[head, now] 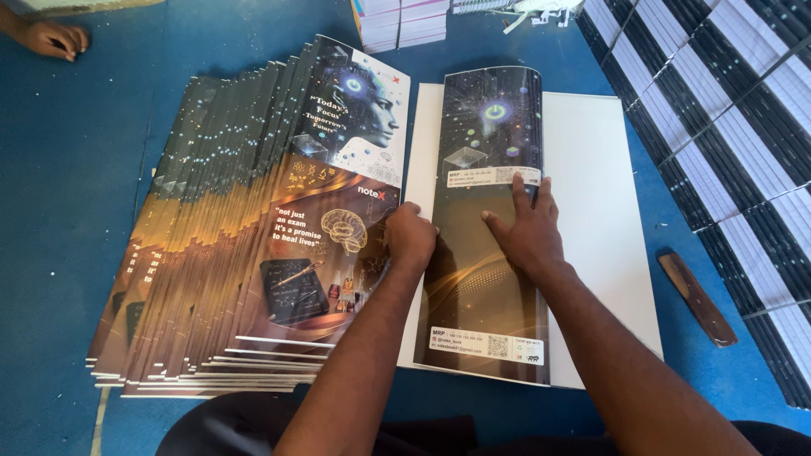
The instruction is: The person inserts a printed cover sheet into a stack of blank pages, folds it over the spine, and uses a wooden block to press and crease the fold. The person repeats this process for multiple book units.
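Head view: the right hand lies flat, fingers spread, pressing on the dark glossy cover at centre. This cover is folded over a white paper block on the blue table. The left hand, curled into a fist, presses the cover's left edge. A fanned stack of covers lies at 9 o'clock. A wooden stick lies at 3 o'clock. Another person's hand rests at 10 o'clock.
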